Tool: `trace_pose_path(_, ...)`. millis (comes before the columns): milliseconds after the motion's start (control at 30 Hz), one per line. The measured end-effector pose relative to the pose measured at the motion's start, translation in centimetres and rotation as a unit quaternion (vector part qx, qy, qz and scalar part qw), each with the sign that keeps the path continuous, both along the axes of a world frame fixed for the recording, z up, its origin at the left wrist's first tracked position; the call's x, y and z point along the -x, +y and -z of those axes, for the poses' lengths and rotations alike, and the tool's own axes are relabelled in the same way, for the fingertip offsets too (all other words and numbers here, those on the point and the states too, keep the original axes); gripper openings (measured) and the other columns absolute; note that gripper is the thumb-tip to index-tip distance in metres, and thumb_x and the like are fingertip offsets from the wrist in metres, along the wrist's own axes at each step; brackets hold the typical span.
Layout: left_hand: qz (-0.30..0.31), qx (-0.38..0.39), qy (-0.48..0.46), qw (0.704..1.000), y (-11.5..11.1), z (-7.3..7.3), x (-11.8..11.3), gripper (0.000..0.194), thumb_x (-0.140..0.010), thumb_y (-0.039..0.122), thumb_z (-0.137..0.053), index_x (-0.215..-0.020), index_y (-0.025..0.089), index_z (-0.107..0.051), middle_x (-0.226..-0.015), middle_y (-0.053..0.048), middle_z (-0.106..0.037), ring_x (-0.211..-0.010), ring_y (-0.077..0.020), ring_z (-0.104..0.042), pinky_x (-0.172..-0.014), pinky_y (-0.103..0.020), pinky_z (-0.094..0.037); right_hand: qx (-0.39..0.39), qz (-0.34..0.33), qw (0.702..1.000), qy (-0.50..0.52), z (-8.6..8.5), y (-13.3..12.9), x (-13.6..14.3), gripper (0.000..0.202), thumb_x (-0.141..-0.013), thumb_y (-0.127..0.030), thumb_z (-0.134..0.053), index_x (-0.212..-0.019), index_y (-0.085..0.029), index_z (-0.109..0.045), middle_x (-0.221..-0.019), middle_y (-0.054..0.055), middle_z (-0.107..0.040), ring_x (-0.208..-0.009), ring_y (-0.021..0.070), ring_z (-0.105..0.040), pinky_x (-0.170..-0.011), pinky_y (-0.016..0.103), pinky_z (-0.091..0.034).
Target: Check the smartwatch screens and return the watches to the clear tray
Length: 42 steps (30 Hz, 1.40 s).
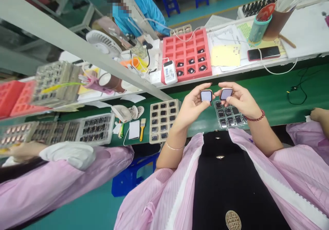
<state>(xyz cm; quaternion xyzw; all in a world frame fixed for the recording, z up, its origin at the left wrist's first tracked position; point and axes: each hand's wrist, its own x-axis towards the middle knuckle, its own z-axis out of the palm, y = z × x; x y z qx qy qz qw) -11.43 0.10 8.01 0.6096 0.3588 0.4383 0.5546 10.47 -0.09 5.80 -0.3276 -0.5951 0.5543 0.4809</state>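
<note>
My left hand [193, 104] grips a square smartwatch case [206, 96] between thumb and fingers, its pale screen facing me. Close beside it, my right hand [240, 98] holds a second smartwatch case [226, 94], slightly tilted, with a greyish screen and a gold-toned edge. Both are raised above the green bench, a small gap between them. Below my right hand lies a clear plastic tray [220, 126] of dark square watch cases, partly covered by the hand and wrist. Left of my left forearm, a beige tray [158, 130] carries more watch cases in rows.
On the shelf ahead are a red foam tray [185, 50] with several dark parts, a white power bank [170, 72], a phone [264, 53] and a teal cup [259, 29]. A yellow-handled brush [142, 130] lies left. Co-workers' arms [28, 150] show at both sides.
</note>
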Motion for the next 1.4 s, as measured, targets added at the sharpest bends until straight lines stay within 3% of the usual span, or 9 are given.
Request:
trace_pose_path(167,0.041,0.016,-0.005,0.999,0.0,-0.8,0.4,0.048,-0.086,0.029,-0.078,-0.131,0.02,-0.063,-0.104,-0.007,-0.072,-0.097,-0.0213,-0.071,-0.078,-0.029,-0.06,-0.001,0.028,1.0,0.008,-0.5,-1.3,0.4,0.044,-0.089,-0.016,-0.059,-0.133,-0.019,-0.059,-0.113,0.008,-0.077,-0.073,0.0119,-0.07,-0.064,0.025,-0.059)
trace_pose_path(300,0.077,0.017,-0.008,0.997,0.4,-1.0,-0.7,0.049,-0.086,0.022,-0.073,-0.133,0.018,-0.061,-0.102,-0.008,-0.073,-0.098,-0.0211,-0.071,-0.081,-0.029,-0.059,-0.006,0.067,0.998,0.008,-1.7,-2.4,-0.5,0.044,-0.087,-0.015,-0.059,-0.131,-0.019,-0.059,-0.111,0.008,-0.077,-0.072,0.0113,-0.069,-0.064,0.025,-0.059)
trace_pose_path(467,0.123,0.0,-0.041,0.992,1.1,-1.0,-3.9,0.058,-0.081,0.015,-0.068,-0.138,0.02,-0.058,-0.118,-0.009,-0.071,-0.106,-0.0221,-0.07,-0.085,-0.03,-0.059,-0.02,0.093,0.995,-0.009,-3.0,-3.4,-3.4,0.045,-0.086,-0.015,-0.06,-0.131,-0.019,-0.059,-0.114,0.008,-0.076,-0.076,0.0124,-0.07,-0.065,0.025,-0.059)
trace_pose_path(733,0.141,-0.032,-0.092,0.985,1.4,-2.0,-10.7,0.061,-0.08,0.015,-0.068,-0.14,0.019,-0.058,-0.114,-0.009,-0.072,-0.109,-0.0251,-0.071,-0.088,-0.034,-0.06,-0.024,0.093,0.994,-0.054,-5.6,-3.1,-10.3,0.048,-0.085,-0.016,-0.061,-0.133,-0.021,-0.059,-0.118,0.008,-0.075,-0.078,0.0141,-0.069,-0.066,0.027,-0.06)
trace_pose_path(833,0.128,-0.03,-0.09,0.987,1.2,-2.2,-12.6,0.059,-0.084,0.02,-0.072,-0.14,0.02,-0.057,-0.114,-0.009,-0.073,-0.111,-0.026,-0.07,-0.091,-0.036,-0.059,-0.04,0.076,0.995,-0.054,-6.0,-2.5,-12.4,0.047,-0.086,-0.017,-0.063,-0.133,-0.022,-0.059,-0.118,0.007,-0.075,-0.079,0.0142,-0.069,-0.066,0.027,-0.061)
trace_pose_path(1000,0.077,-0.021,-0.08,0.994,0.9,-2.2,-15.2,0.046,-0.088,0.028,-0.074,-0.131,0.017,-0.061,-0.102,-0.008,-0.073,-0.1,-0.0236,-0.072,-0.078,-0.03,-0.058,-0.047,0.052,0.996,-0.058,-6.1,-1.3,-14.9,0.039,-0.092,-0.023,-0.063,-0.13,-0.02,-0.06,-0.11,0.007,-0.076,-0.072,0.0121,-0.069,-0.063,0.025,-0.06)
trace_pose_path(1100,0.049,-0.02,-0.079,0.995,0.7,-2.3,-16.2,0.048,-0.086,0.027,-0.076,-0.13,0.017,-0.062,-0.101,-0.008,-0.074,-0.099,-0.0225,-0.072,-0.078,-0.029,-0.058,-0.048,0.027,0.996,-0.064,-6.1,-0.5,-15.9,0.04,-0.092,-0.025,-0.065,-0.131,-0.02,-0.06,-0.11,0.007,-0.076,-0.072,0.0121,-0.069,-0.062,0.025,-0.059)
trace_pose_path(1233,0.008,-0.016,-0.08,0.997,0.2,-2.2,-16.4,0.047,-0.084,0.023,-0.073,-0.13,0.017,-0.062,-0.097,-0.006,-0.073,-0.096,-0.0207,-0.071,-0.077,-0.029,-0.057,-0.046,-0.009,0.997,-0.067,-6.0,0.5,-16.1,0.039,-0.092,-0.023,-0.064,-0.131,-0.02,-0.06,-0.109,0.006,-0.076,-0.072,0.0119,-0.068,-0.064,0.026,-0.06)
trace_pose_path(1400,-0.031,-0.01,-0.068,0.997,-0.2,-1.8,-14.9,0.05,-0.084,0.019,-0.07,-0.133,0.017,-0.059,-0.102,-0.007,-0.072,-0.099,-0.021,-0.071,-0.078,-0.029,-0.056,-0.041,-0.053,0.996,-0.054,-5.4,1.5,-14.6,0.039,-0.091,-0.019,-0.063,-0.13,-0.02,-0.06,-0.112,0.007,-0.077,-0.072,0.0115,-0.069,-0.064,0.025,-0.06)
